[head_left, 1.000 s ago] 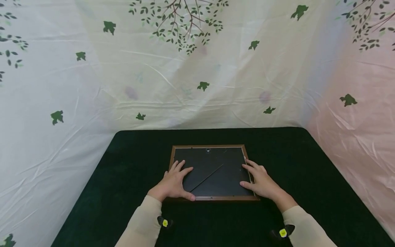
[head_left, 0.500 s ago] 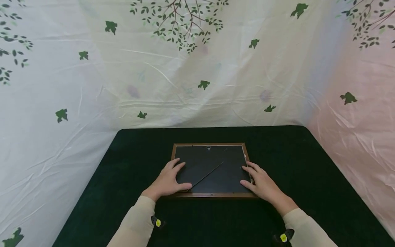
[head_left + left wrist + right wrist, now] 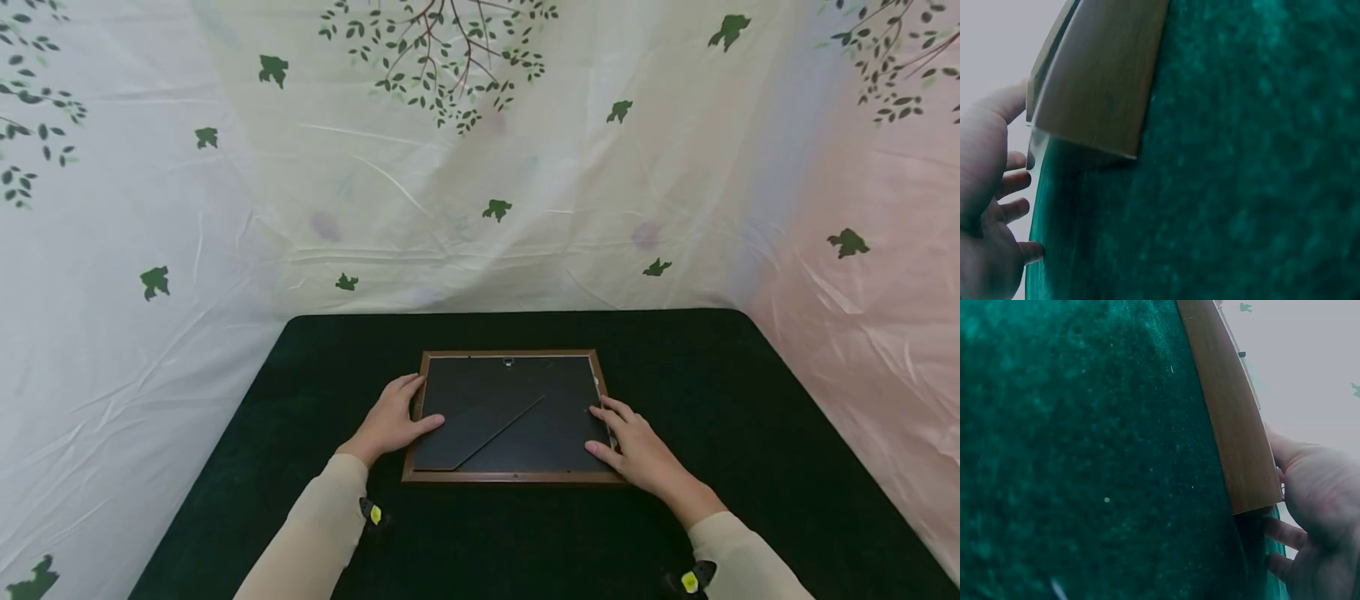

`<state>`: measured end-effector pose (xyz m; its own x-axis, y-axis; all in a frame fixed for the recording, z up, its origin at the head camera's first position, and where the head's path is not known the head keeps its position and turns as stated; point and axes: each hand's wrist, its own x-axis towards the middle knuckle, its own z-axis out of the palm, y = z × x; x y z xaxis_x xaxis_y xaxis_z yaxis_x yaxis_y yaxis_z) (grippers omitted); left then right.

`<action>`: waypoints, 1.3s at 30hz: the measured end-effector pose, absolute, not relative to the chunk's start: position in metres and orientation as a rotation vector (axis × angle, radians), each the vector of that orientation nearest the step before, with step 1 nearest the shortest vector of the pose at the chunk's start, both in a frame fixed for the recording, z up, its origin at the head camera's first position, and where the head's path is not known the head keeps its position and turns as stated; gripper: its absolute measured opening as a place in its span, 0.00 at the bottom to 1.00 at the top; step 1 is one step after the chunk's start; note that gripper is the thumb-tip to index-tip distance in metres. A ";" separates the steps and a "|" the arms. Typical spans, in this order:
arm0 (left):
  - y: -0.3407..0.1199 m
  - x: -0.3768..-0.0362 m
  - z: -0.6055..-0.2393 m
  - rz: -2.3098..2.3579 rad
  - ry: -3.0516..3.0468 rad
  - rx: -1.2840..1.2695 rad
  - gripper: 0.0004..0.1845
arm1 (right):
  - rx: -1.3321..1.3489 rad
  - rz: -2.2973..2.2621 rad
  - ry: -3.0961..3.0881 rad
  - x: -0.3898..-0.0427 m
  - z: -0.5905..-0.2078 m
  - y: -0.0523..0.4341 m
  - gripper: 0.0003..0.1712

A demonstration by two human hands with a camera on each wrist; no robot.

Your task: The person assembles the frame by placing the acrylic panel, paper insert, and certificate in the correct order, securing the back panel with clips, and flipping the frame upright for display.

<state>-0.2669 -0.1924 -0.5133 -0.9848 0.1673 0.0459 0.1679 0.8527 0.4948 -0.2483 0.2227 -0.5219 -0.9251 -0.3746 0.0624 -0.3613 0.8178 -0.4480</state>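
Sliding outward, the left hand has left the black backing board where it lay flat a second ago and now sits at the left edge of the picture frame, thumb laid over the wooden rail onto the backing, fingers wrapped down the outer side. From the left wrist view the same hand shows its fingers loosely spread beside the frame's brown corner, so I read it as a light hold on the rail rather than a firm squeeze. The right hand has hardly shifted: it rests at the right edge near the front corner, fingers fairly straight on the backing and rail, thumb lying on the board. The right wrist view puts that hand against the end of the wooden rail, fingers reaching beneath or beside it; how tightly it holds I cannot tell.

With both hands now on opposite sides, the work looks to have passed from pressing on the back to taking hold of the frame by its edges, perhaps to lift or turn it.

The frame lies face down, flat, in the middle of the dark green table cover, with its folding stand lying closed across the backing and a small hanger at the far rail. Behind and on both sides hangs a pale sheet printed with leaves and branches.
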 end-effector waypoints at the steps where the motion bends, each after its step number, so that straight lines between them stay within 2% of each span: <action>1: -0.192 -0.267 -0.513 -0.806 -3.021 -0.279 0.47 | -0.603 -0.725 2.966 -0.248 -0.522 0.222 0.37; 8: -0.191 -0.270 -0.513 -0.787 -3.035 -0.272 0.44 | -0.606 -0.707 2.978 -0.247 -0.522 0.221 0.37; 22: -0.188 -0.271 -0.507 -0.827 -3.075 -0.208 0.44 | -0.603 -0.704 2.977 -0.246 -0.520 0.221 0.36; 39: -0.188 -0.277 -0.497 -0.331 -3.163 -0.404 0.43 | -0.620 -0.715 2.989 -0.248 -0.524 0.223 0.36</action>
